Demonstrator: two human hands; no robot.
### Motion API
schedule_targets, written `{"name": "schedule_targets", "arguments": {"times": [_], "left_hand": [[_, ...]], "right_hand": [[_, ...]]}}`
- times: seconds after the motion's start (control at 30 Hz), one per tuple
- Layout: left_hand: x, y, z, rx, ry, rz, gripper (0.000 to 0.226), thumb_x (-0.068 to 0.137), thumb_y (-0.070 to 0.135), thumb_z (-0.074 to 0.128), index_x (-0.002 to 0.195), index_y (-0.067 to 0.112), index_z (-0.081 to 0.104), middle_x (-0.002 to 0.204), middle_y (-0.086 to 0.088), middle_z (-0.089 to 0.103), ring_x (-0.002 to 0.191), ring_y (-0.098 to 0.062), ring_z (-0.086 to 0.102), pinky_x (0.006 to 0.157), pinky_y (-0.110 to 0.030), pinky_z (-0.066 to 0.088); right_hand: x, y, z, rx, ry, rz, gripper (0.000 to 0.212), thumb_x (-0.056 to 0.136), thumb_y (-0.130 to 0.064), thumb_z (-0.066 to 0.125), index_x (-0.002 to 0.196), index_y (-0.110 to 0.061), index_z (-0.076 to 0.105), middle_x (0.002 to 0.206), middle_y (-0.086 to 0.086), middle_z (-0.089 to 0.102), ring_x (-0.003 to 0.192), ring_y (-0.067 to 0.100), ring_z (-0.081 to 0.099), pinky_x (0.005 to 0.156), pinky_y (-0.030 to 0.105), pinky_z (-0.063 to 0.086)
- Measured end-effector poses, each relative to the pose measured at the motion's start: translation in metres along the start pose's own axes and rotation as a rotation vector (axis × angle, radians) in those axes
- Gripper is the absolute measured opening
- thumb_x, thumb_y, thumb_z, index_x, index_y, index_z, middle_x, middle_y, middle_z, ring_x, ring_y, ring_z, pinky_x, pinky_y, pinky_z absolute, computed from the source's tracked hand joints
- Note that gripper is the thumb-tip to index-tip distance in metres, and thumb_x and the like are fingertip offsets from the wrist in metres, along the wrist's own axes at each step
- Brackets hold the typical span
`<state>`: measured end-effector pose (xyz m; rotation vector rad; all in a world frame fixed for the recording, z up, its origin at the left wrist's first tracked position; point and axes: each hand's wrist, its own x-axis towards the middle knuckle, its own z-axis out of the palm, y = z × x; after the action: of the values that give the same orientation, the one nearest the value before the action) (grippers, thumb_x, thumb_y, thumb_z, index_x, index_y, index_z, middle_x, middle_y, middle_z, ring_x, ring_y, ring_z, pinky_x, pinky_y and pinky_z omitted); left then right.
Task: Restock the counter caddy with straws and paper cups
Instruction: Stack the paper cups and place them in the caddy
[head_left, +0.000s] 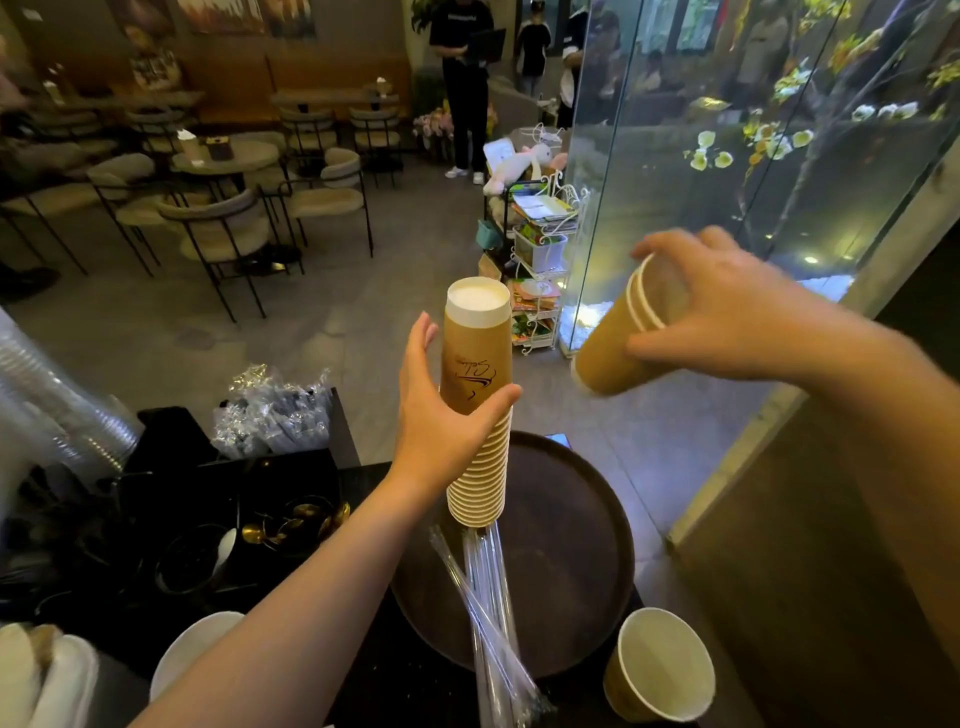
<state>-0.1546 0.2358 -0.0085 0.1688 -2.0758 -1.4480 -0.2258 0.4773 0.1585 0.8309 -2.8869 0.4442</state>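
Lower centre of the frame: a round dark tray (571, 571) sits on the black counter (415, 691). A bundle of clear wrapped straws (493, 613) lies across the tray's left part and runs off its near edge toward the bottom of the frame. One single paper cup (658, 667) lies tilted at lower right, just beside the tray, mouth facing up toward the camera.

Left of the frame: a black caddy (208, 499) with compartments; gold spoons (291, 525) show in one. A bag of wrapped straws (275, 415) stands at its back. Stacked clear plastic cups (52, 410) lean in at far left. White plates (192, 649) at lower left.

Background, upper half: café chairs and tables, people standing, a glass wall at right.

Left hand (441, 415), centre frame: fingers curled partway round a tall stack of paper cups (478, 405), upside down, base uppermost. Thumb lies across the front of the stack, fingers behind it. The stack's lower end hangs over the tray and the straws; contact with them cannot be judged.

Right hand (727, 306), right of centre: fingers closed over the rims of a small nested set of cups (618, 343), tilted, base pointing down-left. This set is held in the air, apart from the tall stack.
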Motion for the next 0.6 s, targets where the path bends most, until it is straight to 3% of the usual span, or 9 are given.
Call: {"name": "schedule_targets", "arguments": {"times": [0.07, 0.17, 0.23, 0.3, 0.37, 0.4, 0.47, 0.5, 0.6], "left_hand": [[0.001, 0.02, -0.007, 0.027, 0.1, 0.104, 0.094, 0.082, 0.052, 0.072, 0.156, 0.028, 0.02, 0.16, 0.002, 0.033, 0.146, -0.007, 0.03, 0.11, -0.006, 0.022], [0.018, 0.06, -0.017, 0.015, 0.225, 0.186, 0.061, 0.094, 0.044, 0.054, 0.147, 0.015, 0.042, 0.149, -0.002, 0.045, 0.141, -0.015, 0.039, 0.116, -0.025, 0.029], [0.036, 0.091, -0.022, -0.07, 0.262, 0.111, 0.045, 0.1, 0.038, 0.044, 0.138, 0.016, 0.052, 0.141, -0.001, 0.051, 0.137, -0.015, 0.043, 0.115, -0.032, 0.033], [0.053, 0.119, -0.028, -0.241, 0.264, 0.004, 0.036, 0.106, 0.033, 0.04, 0.135, 0.016, 0.056, 0.137, -0.002, 0.057, 0.128, -0.005, 0.049, 0.112, -0.032, 0.037], [0.064, 0.141, -0.034, -0.417, 0.21, -0.078, 0.031, 0.108, 0.036, 0.037, 0.132, 0.022, 0.052, 0.126, 0.002, 0.063, 0.11, 0.012, 0.055, 0.098, -0.022, 0.04], [0.068, 0.148, -0.036, -0.539, 0.178, -0.113, 0.03, 0.108, 0.039, 0.036, 0.132, 0.024, 0.048, 0.121, 0.005, 0.063, 0.111, 0.01, 0.056, 0.097, -0.021, 0.04], [0.072, 0.161, -0.039, -0.836, 0.156, -0.203, 0.033, 0.106, 0.042, 0.04, 0.133, 0.022, 0.045, 0.117, 0.001, 0.062, 0.122, -0.011, 0.058, 0.106, -0.032, 0.046], [0.073, 0.165, -0.041, -0.917, 0.153, -0.24, 0.033, 0.105, 0.044, 0.043, 0.128, 0.021, 0.047, 0.116, -0.002, 0.064, 0.119, -0.019, 0.061, 0.102, -0.035, 0.051], [0.076, 0.172, -0.042, -0.869, 0.111, -0.267, 0.038, 0.101, 0.049, 0.049, 0.13, 0.025, 0.046, 0.122, -0.009, 0.065, 0.112, -0.026, 0.066, 0.094, -0.044, 0.058]], "right_hand": [[0.003, -0.013, -0.035, 0.117, 0.218, -0.046, 0.083, 0.067, -0.055, 0.074, 0.138, -0.033, 0.038, 0.117, 0.0, 0.038, 0.098, 0.024, 0.048, 0.068, 0.03, 0.041], [0.012, -0.044, -0.058, 0.432, 0.519, -0.131, 0.072, 0.073, -0.048, 0.077, 0.132, -0.025, 0.043, 0.124, 0.001, 0.041, 0.109, 0.019, 0.046, 0.075, 0.017, 0.04], [0.017, -0.067, -0.055, 0.676, 0.589, -0.168, 0.066, 0.074, -0.047, 0.077, 0.125, -0.026, 0.042, 0.128, 0.004, 0.046, 0.114, 0.018, 0.05, 0.083, 0.022, 0.048], [0.022, -0.089, -0.042, 0.92, 0.539, -0.175, 0.065, 0.074, -0.046, 0.079, 0.124, -0.025, 0.042, 0.126, 0.005, 0.051, 0.113, 0.018, 0.055, 0.087, 0.033, 0.055], [0.027, -0.104, -0.024, 1.094, 0.457, -0.164, 0.068, 0.075, -0.042, 0.081, 0.128, -0.022, 0.042, 0.123, 0.005, 0.053, 0.11, 0.018, 0.058, 0.081, 0.032, 0.058], [0.029, -0.109, -0.014, 1.144, 0.421, -0.163, 0.07, 0.076, -0.04, 0.081, 0.13, -0.022, 0.042, 0.123, 0.004, 0.053, 0.109, 0.017, 0.058, 0.078, 0.029, 0.059], [0.033, -0.113, 0.005, 1.19, 0.362, -0.164, 0.071, 0.076, -0.035, 0.084, 0.131, -0.024, 0.04, 0.122, 0.002, 0.051, 0.108, 0.016, 0.059, 0.077, 0.032, 0.06], [0.037, -0.112, 0.013, 1.186, 0.335, -0.163, 0.073, 0.075, -0.035, 0.085, 0.131, -0.025, 0.04, 0.121, 0.001, 0.052, 0.107, 0.015, 0.059, 0.08, 0.034, 0.06], [0.046, -0.103, 0.032, 1.097, 0.262, -0.173, 0.083, 0.068, -0.04, 0.089, 0.134, -0.028, 0.041, 0.122, -0.003, 0.053, 0.106, 0.01, 0.059, 0.081, 0.027, 0.057]]}}
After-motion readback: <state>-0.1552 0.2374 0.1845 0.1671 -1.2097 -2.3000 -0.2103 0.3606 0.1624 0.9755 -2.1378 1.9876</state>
